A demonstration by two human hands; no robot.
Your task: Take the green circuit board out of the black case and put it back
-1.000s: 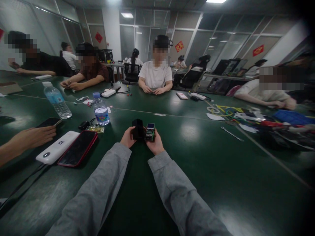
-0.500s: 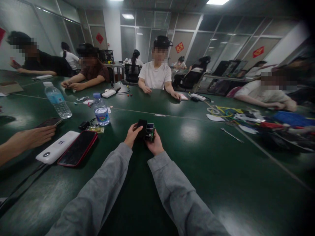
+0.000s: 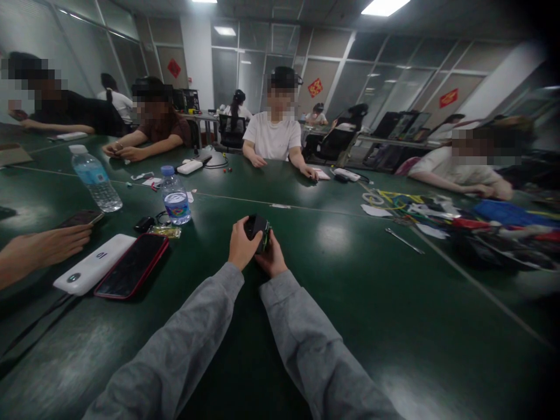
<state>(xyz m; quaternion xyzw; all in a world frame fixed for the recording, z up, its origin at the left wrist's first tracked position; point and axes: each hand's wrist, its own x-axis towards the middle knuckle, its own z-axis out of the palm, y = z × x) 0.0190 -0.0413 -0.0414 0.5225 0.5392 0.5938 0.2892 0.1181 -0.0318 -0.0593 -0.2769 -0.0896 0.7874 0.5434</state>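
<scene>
Both hands meet above the green table, in the middle of the head view. My left hand (image 3: pixel 243 244) is closed around a black plastic case (image 3: pixel 259 226), thumb on its near side. Against the case's right side sits a small green circuit board (image 3: pixel 268 232), mostly hidden by the case and fingers. My right hand (image 3: pixel 273 256) grips the board from the right and below. Case and board are touching or nearly so; whether they are joined I cannot tell. The screen on the board is out of sight.
To the left lie a red-cased phone (image 3: pixel 132 265), a white power bank (image 3: pixel 95 263) and two water bottles (image 3: pixel 177 201). Another person's hand (image 3: pixel 48 248) holds a phone there. On the right are a wrench (image 3: pixel 405 240) and a pile of cables (image 3: pixel 406 204). Several people sit around the table.
My left hand has turned the black case and brought it against the circuit board, covering the screen that showed before. The whole view has shifted slightly.
</scene>
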